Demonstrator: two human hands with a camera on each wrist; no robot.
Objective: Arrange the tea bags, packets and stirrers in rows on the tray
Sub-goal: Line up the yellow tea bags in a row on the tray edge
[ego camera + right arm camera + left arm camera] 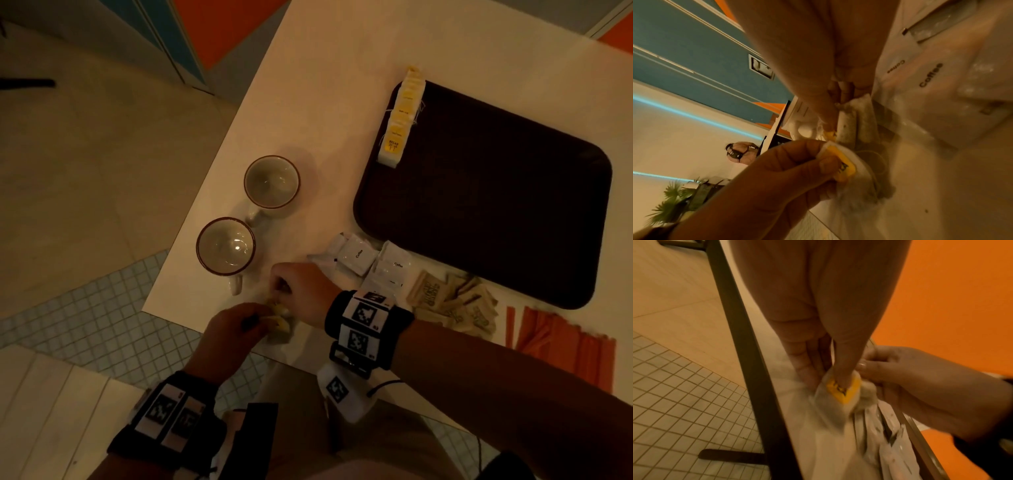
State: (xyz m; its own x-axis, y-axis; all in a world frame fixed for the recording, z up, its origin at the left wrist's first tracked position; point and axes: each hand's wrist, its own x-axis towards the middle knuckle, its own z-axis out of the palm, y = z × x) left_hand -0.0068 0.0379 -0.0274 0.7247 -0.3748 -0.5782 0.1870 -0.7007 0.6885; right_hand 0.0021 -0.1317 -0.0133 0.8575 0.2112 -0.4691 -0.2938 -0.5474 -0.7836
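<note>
Low in the middle of the head view, both hands meet at the near edge of the pale table [308, 68]. The left hand [227, 337] has its fingers curled in, and its thumb [818, 164] and fingers pinch a white paper tea bag with a yellow label [844, 165]. The right hand [301, 291] is just above it in the picture. Its thumb and fingers [824, 112] are pulled close together and pinch a second small tea bag with a yellow tag [846, 128]. The two tea bags almost touch, and they lie low on the table by its edge.

At the upper right of the head view sits a dark brown tray with round corners [496, 205]. A row of yellow-labelled tea bags [399, 120] lies along the tray's left edge, one overlapping the next.

Below the tray, on the table, is a loose pile of white packets marked "Coffee" [359, 255]. Right of those lie brown paper sugar packets [452, 301]. At the lower right lie flat orange stirrers [561, 339] side by side.

Two white round cups with dark red rims [272, 181] stand left of the tray, in the middle of the picture, near the hands.
</note>
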